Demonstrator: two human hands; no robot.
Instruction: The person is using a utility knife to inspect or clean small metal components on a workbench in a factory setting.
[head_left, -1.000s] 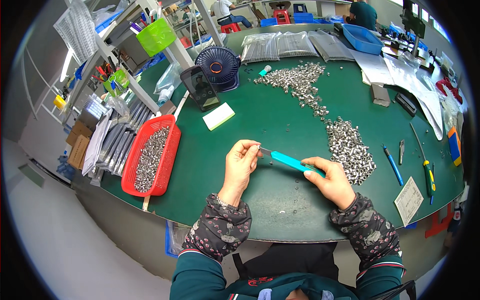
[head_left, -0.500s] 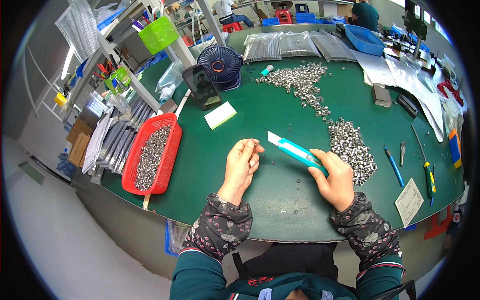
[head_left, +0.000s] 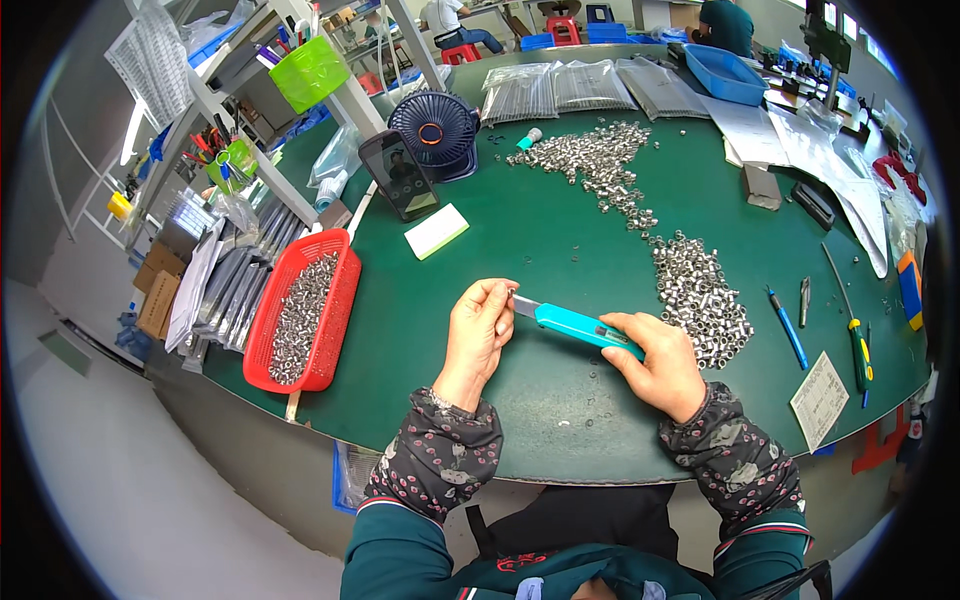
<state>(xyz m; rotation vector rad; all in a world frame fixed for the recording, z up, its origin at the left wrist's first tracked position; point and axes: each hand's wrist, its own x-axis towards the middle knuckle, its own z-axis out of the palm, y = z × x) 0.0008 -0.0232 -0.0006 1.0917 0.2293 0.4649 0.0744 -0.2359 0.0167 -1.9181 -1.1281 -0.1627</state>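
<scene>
Free: I saw bare green table mat ahead of both hands | Right: heap of small silver metal sleeves blocked | Left: red plastic mesh basket well apart | Ahead: white rectangular pad near.

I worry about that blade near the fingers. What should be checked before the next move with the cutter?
1. Right hand grips the cutter by its handle: ok.
2. Blade extended from the handle: ok, it shows.
3. Left hand fingers away from the blade tip: not ok, they sit right at it.
4. What the left fingers pinch: cannot tell, too small.
5. Table bare under the hands: ok.
6. Metal parts out of the right hand's way: not ok, the pile lies right beside it.
</scene>
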